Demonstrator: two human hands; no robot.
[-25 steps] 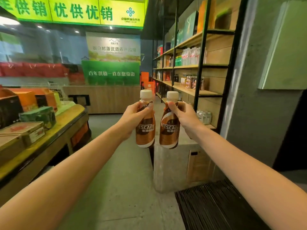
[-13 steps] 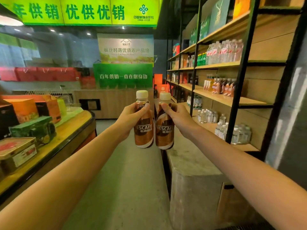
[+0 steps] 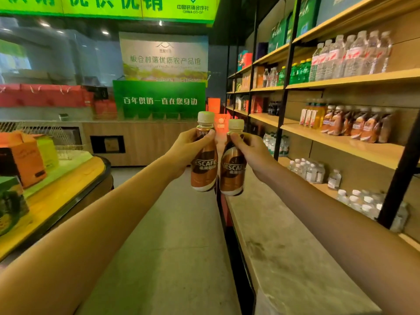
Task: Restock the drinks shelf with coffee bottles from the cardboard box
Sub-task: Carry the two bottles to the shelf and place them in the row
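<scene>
The drinks shelf (image 3: 341,143) has drawn closer on the right. The left hand (image 3: 184,151) grips one Nescafé coffee bottle (image 3: 204,171) and the right hand (image 3: 253,154) a second bottle (image 3: 233,176), both in mid-air, so shelving likely comes next.

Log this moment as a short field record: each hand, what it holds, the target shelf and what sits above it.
left hand: grips first coffee bottle near its neck, upright, cap on
right hand: grips second coffee bottle near its neck, upright, cap on
bottles: side by side in mid-air; contact unclear
stocked coffee bottles: row on middle shelf, at right, bare board in front
shelf above: water bottles, green bottles
cardboard box: not in view
</scene>
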